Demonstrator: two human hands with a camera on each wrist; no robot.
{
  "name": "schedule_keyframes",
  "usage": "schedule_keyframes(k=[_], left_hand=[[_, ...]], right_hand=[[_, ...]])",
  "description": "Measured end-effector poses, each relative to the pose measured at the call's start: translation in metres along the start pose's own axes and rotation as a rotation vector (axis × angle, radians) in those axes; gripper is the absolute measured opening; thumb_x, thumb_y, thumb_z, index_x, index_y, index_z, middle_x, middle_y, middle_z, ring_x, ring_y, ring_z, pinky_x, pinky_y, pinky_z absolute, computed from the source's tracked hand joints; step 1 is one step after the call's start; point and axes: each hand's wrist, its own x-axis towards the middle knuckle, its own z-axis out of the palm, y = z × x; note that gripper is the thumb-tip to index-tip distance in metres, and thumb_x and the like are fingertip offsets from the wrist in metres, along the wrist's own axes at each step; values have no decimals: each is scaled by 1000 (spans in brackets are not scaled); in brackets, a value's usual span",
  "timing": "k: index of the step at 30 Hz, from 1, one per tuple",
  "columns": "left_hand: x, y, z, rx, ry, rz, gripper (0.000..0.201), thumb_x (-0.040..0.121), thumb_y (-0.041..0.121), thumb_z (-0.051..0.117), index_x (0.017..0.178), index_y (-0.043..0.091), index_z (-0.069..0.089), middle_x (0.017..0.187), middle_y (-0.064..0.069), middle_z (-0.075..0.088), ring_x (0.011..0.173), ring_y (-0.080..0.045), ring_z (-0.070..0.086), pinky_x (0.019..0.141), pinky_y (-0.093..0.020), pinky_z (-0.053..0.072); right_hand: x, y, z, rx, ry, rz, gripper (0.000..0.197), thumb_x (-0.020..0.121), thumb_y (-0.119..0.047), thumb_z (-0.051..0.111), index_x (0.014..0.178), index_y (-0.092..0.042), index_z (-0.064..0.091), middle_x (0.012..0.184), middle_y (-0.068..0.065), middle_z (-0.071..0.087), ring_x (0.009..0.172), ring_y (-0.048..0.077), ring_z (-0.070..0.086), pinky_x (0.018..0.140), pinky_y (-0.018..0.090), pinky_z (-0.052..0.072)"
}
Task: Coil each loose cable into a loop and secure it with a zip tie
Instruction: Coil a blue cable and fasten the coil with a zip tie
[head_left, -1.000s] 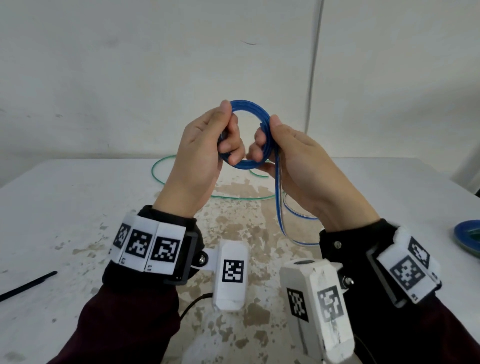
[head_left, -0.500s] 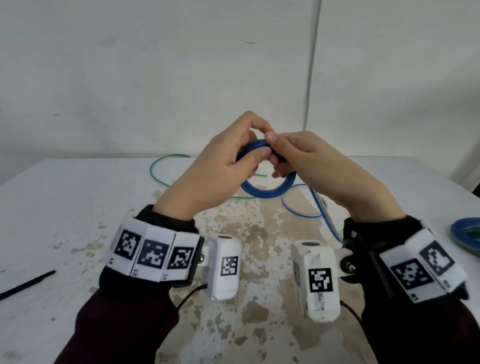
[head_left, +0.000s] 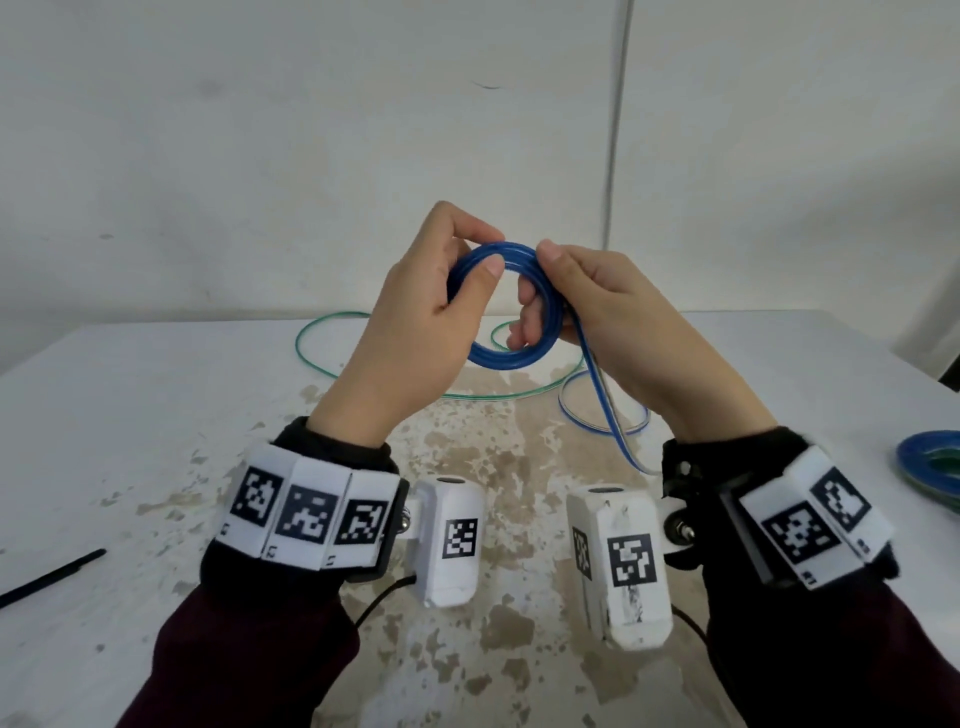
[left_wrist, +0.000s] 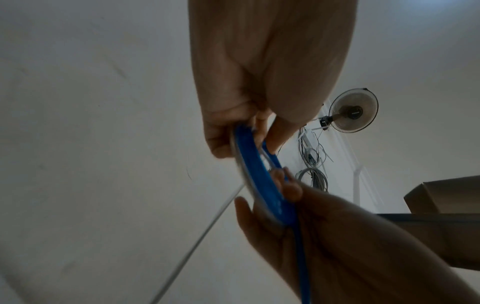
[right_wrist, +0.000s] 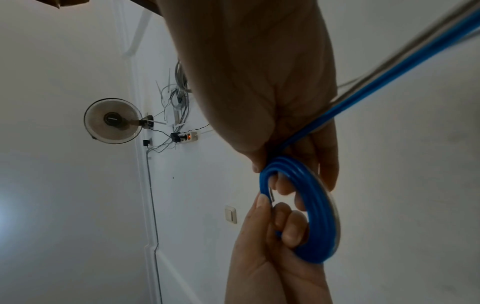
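Turns of glossy blue round cable (head_left: 511, 306) form a tight ring held between both hands above the white stained surface (head_left: 156, 426); left hand (head_left: 415, 322) pinches its left side, right hand (head_left: 613, 322) grips its right, with the loose tail trailing below the right wrist.

A plain, bare workroom, more makeshift workshop than home. A white table (head_left: 130, 441) with worn, brown-stained patches stands against a blank white wall (head_left: 311, 156). High on another wall, a round fan (right_wrist: 113, 121) is mounted. Just beside the fan, a power strip (right_wrist: 188, 137) with a lit red switch hangs among loose, tangled wires (right_wrist: 174, 92). Below the fan is a light switch (right_wrist: 230, 214).
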Motion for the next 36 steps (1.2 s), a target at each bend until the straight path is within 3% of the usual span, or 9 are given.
schedule_keyframes(k=[3,7,10,13,16,24,29,33,36], left_hand=[[2,-1,-11,-97,-158,-164,5,99,13,46,103,12,49,60,1,52,57,-17,50,64,-29,43],[2,0,-21,-366,-351,-365,23,91,28,51,96,5,54,59,-7,55,53,-24,56,62,-26,49],[0,-4,-22,-490,-397,-406,26,85,27,52,97,5,53,57,-2,46,47,-15,45,68,-27,42],[1,-7,-22,-420,-345,-377,12,93,15,51,95,4,54,59,3,34,49,-7,30,64,-27,29],[2,-9,-21,-166,-290,-287,16,97,14,50,84,9,58,56,6,38,49,-6,32,55,-18,33],[4,-9,-19,-140,-128,-133,16,97,16,51,81,12,54,55,12,43,54,-8,37,58,-19,37],[4,-3,-16,-205,-96,-168,21,99,15,48,78,13,51,50,14,39,49,-6,33,58,-19,37],[5,-3,-20,-291,-19,-185,19,98,14,50,79,11,52,50,11,35,45,-7,30,61,-25,40],[5,-2,-15,-420,21,-198,16,96,14,52,82,9,56,53,3,36,45,-11,33,62,-28,46]], right_hand=[[1,4,-1,43,-59,60,37,104,-26,34,77,-9,53,51,-5,44,54,14,51,75,35,50],[-2,-1,4,-122,-132,74,36,103,-26,36,76,-8,53,51,-6,36,49,11,41,71,33,42],[-5,-6,2,-213,-146,39,37,103,-26,37,77,-6,54,53,-1,39,51,13,45,72,37,45],[-6,-5,1,-210,-150,59,37,103,-26,37,82,-6,60,57,2,56,61,17,60,75,38,53],[-6,-2,5,-148,-132,132,39,103,-27,37,93,-1,65,78,13,71,76,23,69,73,37,60],[-4,-3,3,42,-97,119,39,104,-26,34,102,-4,66,93,12,73,87,24,71,83,34,58],[-4,-4,5,-10,-24,10,37,104,-24,35,101,-4,65,89,14,73,76,24,72,73,29,59],[-3,-4,8,113,-122,69,39,104,-28,32,95,-6,63,76,7,71,81,21,71,80,32,57],[0,-3,13,376,-103,93,35,104,-24,30,86,-6,54,54,-4,45,60,15,56,74,28,53]])
